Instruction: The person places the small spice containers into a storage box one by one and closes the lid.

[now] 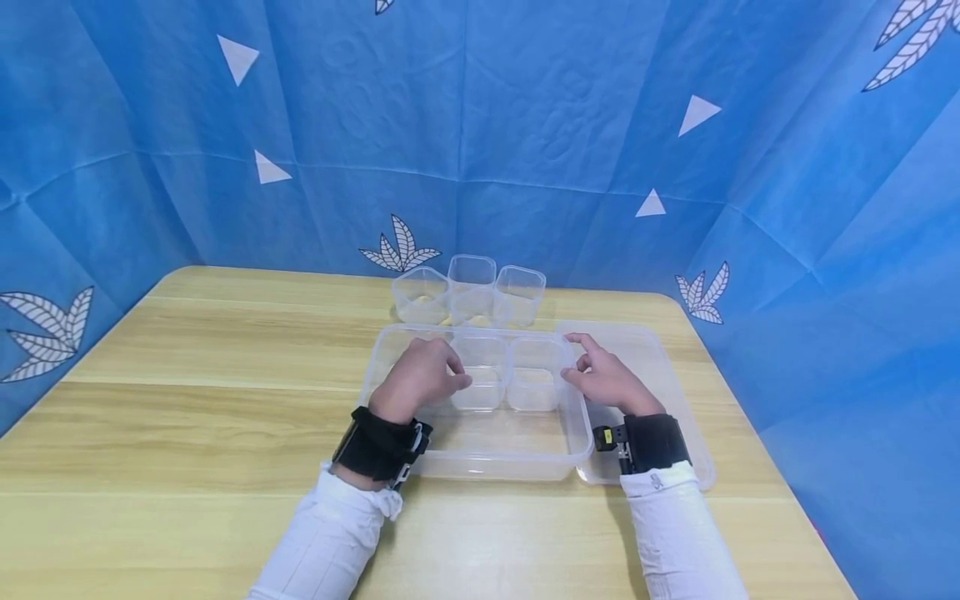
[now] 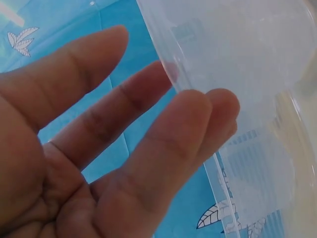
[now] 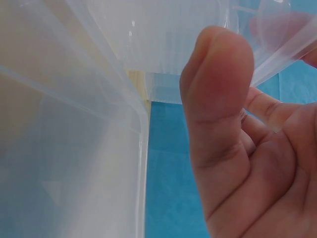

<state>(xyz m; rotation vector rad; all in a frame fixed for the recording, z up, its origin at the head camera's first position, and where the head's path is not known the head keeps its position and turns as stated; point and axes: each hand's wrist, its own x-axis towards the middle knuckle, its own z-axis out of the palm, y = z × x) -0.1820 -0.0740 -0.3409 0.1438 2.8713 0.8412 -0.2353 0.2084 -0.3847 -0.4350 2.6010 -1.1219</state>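
A large clear plastic box (image 1: 502,465) stands on the table, with small clear containers (image 1: 534,400) side by side along its far part. My left hand (image 1: 423,375) is over the box's left part, fingers beside one small container. In the left wrist view, my left thumb and fingers (image 2: 168,144) are spread apart, some fingertips against clear plastic. At the box's right rim is my right hand (image 1: 609,379), its index finger reaching toward the far corner. The right wrist view shows my right thumb (image 3: 218,94) raised before clear plastic; whether it touches cannot be told.
Several more small clear containers (image 1: 423,296) stand behind the box. A flat translucent lid (image 1: 675,400) lies to the right, partly under the box's edge. The wooden table (image 1: 187,417) meets a blue patterned cloth (image 1: 525,108) at the back and sides.
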